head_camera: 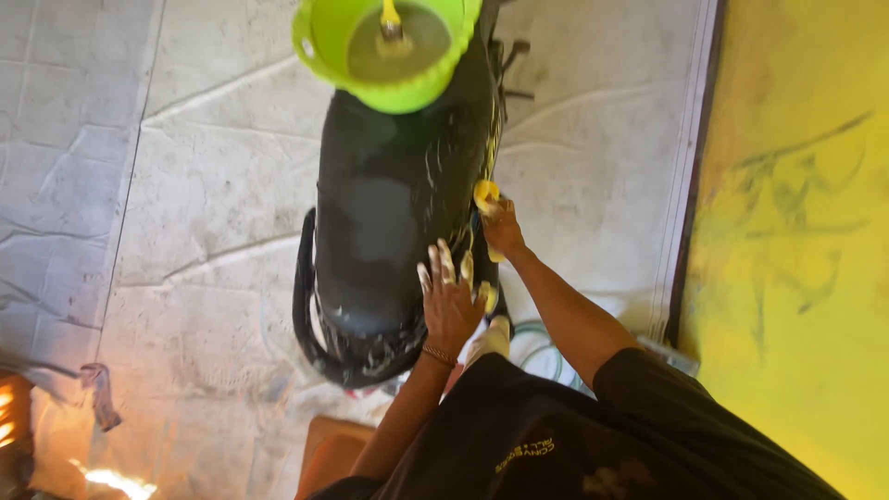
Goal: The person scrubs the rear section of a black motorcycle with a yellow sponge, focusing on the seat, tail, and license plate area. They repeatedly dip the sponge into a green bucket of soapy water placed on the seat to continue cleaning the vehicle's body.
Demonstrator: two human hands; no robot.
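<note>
Overhead, looking down on a black motorbike seat [389,213], wet and streaked with white suds. Left hand [451,296] lies flat on the rear right part of the seat, fingers spread and soapy, palm down, gripping nothing. A thin bracelet [438,355] sits at that wrist. Right hand [502,227] is closed around a yellow sponge [485,194], pressed against the right edge of the seat; foam shows along that edge. The two hands are apart, right one further forward than the left.

A lime green basin [389,56] rests on the front end of the seat, holding murky water; a yellow-handled tool [392,23] stands in it, kind not clear. A black grab rail [304,296] curves round the rear of the seat.

Person wears a dark shirt [574,435]. Floor is pale concrete [204,185] with cracks and joints. A green hose [537,347] lies on the floor beside the right forearm. Yellow wall [796,231] on the right, smudged with dark marks. A grey rag [97,393] lies at lower left.
</note>
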